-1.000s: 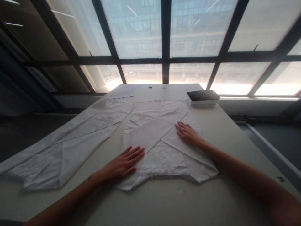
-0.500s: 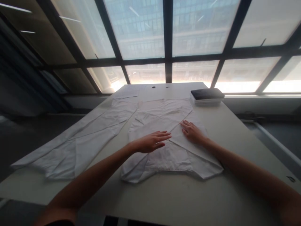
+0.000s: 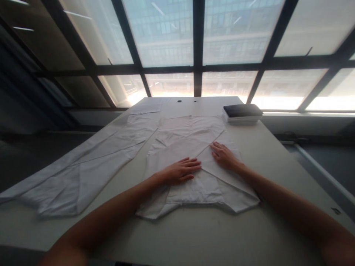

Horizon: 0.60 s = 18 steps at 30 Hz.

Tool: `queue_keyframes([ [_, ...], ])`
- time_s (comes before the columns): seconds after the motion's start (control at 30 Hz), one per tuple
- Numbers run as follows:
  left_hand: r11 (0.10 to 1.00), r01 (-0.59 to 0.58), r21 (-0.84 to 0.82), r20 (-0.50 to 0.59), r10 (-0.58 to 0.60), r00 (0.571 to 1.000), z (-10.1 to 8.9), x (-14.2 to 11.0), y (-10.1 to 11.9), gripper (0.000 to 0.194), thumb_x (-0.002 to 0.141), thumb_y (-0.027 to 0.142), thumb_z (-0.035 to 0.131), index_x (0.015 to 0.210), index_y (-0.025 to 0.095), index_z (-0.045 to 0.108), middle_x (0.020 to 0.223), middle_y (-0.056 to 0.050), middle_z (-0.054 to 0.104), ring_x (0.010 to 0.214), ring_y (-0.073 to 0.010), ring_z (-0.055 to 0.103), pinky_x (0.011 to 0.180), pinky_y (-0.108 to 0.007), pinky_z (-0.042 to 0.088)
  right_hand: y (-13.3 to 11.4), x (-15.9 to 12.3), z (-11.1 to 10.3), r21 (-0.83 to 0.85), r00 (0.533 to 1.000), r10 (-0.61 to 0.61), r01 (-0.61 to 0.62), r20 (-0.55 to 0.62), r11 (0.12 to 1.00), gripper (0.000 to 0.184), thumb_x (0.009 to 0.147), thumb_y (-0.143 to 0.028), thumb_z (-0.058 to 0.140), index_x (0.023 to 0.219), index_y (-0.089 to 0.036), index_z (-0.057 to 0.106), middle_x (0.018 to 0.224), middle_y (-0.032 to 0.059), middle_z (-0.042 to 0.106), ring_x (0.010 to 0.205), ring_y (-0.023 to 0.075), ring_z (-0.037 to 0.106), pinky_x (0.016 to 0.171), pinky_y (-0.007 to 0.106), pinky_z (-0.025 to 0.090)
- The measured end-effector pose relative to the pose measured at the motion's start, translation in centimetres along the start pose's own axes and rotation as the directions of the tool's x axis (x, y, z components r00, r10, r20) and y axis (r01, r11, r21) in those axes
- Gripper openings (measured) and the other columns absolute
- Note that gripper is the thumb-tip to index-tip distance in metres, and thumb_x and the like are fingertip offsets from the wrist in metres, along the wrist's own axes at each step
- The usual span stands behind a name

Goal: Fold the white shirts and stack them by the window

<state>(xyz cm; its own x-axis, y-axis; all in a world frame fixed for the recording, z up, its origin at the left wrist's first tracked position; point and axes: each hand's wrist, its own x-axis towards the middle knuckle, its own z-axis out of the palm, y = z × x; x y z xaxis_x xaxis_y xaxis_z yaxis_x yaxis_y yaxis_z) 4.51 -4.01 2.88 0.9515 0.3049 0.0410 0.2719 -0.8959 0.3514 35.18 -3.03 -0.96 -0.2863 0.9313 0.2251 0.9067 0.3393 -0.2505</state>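
A white garment point(image 3: 194, 192) lies spread on the white table point(image 3: 199, 236) in front of me, with its upper layers folded across each other. Flat on the middle of it rests my left hand point(image 3: 180, 170), palm down, fingers stretched toward the right. My right hand point(image 3: 223, 155) lies open on the garment's right side, fingertips at a slanting folded edge. Neither hand grips the cloth. To the left, a second white garment point(image 3: 97, 162) is laid out lengthwise with wrinkles and folds. My left forearm covers part of the nearer garment's left side.
At the back right of the table sits a stack of folded cloth point(image 3: 242, 112), dark on top and white below. White paper sheets point(image 3: 145, 108) lie at the far left. Large framed windows point(image 3: 170, 33) stand behind the table, and a blue-grey curtain point(image 3: 24, 88) hangs at left.
My left hand has moved from the garment's lower left edge rightward to its middle, raised midway, now flat on the cloth. My right hand stays on about the same spot of the garment.
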Motion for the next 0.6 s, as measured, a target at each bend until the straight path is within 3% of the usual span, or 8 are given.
queue_keyframes([
  [0.23,0.999,-0.023,0.042,0.000,0.023,1.000,-0.1,0.1,-0.5,0.053,0.107,0.043,0.041,0.158,0.035,0.031,0.163,0.000,0.030,0.153,-0.0240,0.021,0.126,-0.045,0.013,0.4,0.1,-0.5,0.195,0.997,-0.025,0.039,-0.075,0.980,0.050,0.098,-0.026,0.043,0.146,-0.018,0.054,0.153,0.0087,0.049,0.143,0.0203,0.043,0.120,0.039,0.032],
  [0.4,0.996,-0.040,0.076,-0.033,0.042,0.999,-1.1,1.2,0.0,0.048,0.105,0.037,0.045,0.153,0.031,0.044,0.156,-0.005,0.046,0.145,-0.0257,0.040,0.122,-0.045,0.027,0.9,0.8,-0.6,0.334,0.990,0.083,-0.041,-0.112,0.942,0.049,0.096,-0.022,0.041,0.141,-0.019,0.059,0.143,0.0076,0.059,0.135,0.0203,0.052,0.117,0.040,0.037],
  [0.5,0.992,-0.061,0.110,-0.045,0.066,0.997,-1.5,3.2,1.0,0.045,0.104,0.034,0.049,0.149,0.030,0.050,0.152,-0.007,0.051,0.138,-0.0260,0.050,0.117,-0.043,0.037,0.8,0.9,-0.5,0.320,0.989,0.079,-0.036,-0.123,0.947,0.048,0.096,-0.021,0.040,0.140,-0.016,0.060,0.143,0.0097,0.060,0.135,0.0190,0.052,0.117,0.036,0.036],
  [0.6,0.986,-0.120,0.114,-0.043,0.126,0.991,-0.9,5.5,2.0,0.047,0.104,0.035,0.049,0.151,0.030,0.046,0.155,-0.007,0.046,0.144,-0.0272,0.042,0.120,-0.046,0.032,0.5,0.6,-0.4,0.201,0.996,0.019,-0.001,-0.086,0.980,0.049,0.098,-0.023,0.040,0.144,-0.015,0.055,0.151,0.0113,0.052,0.142,0.0200,0.043,0.119,0.037,0.032],
])
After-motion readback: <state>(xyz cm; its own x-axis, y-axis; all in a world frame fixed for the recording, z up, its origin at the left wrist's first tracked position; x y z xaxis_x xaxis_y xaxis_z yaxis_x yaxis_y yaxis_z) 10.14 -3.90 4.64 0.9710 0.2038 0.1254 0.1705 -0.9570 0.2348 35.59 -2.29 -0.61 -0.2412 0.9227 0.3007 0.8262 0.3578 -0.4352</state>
